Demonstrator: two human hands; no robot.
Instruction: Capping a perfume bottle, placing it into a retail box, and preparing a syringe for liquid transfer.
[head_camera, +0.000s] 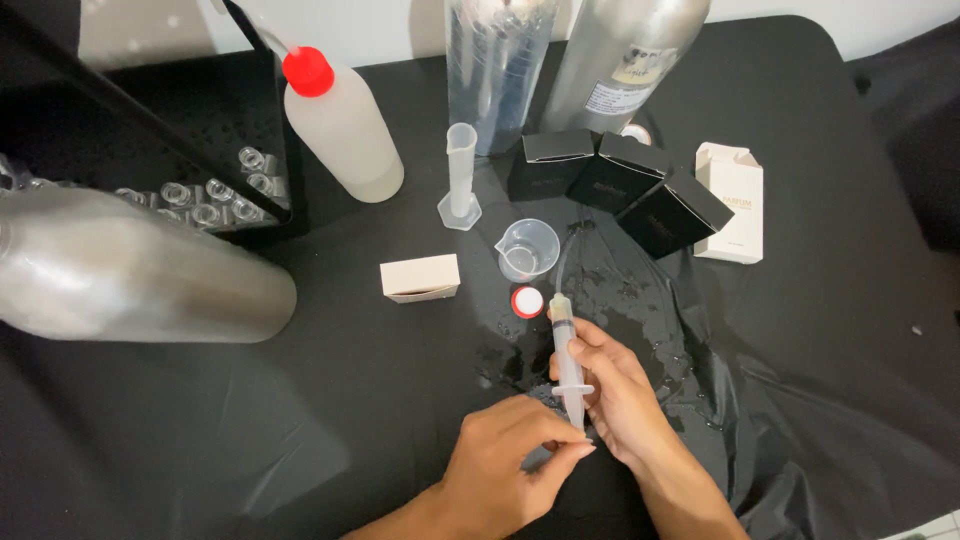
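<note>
On the black-draped desk (300, 420), near its front edge, our right hand (620, 400) clamps the syringe (565, 350) (tip toward the beaker (527, 248)); our left hand (510, 460) pinches its plunger; we'd best draw slowly, keeping it steady.

Bare black cloth (200, 440) lies open leftward; beaker (528, 248), red cap (527, 301) crowd ahead.

Lying on the black table (820, 400): three black boxes (549, 162), two white boxes (420, 277), three metal bottles (130, 270), one squeeze bottle (345, 130), one measuring cylinder (460, 180), one small beaker (528, 250), one syringe (565, 350), one red-rimmed cap (527, 301).
</note>
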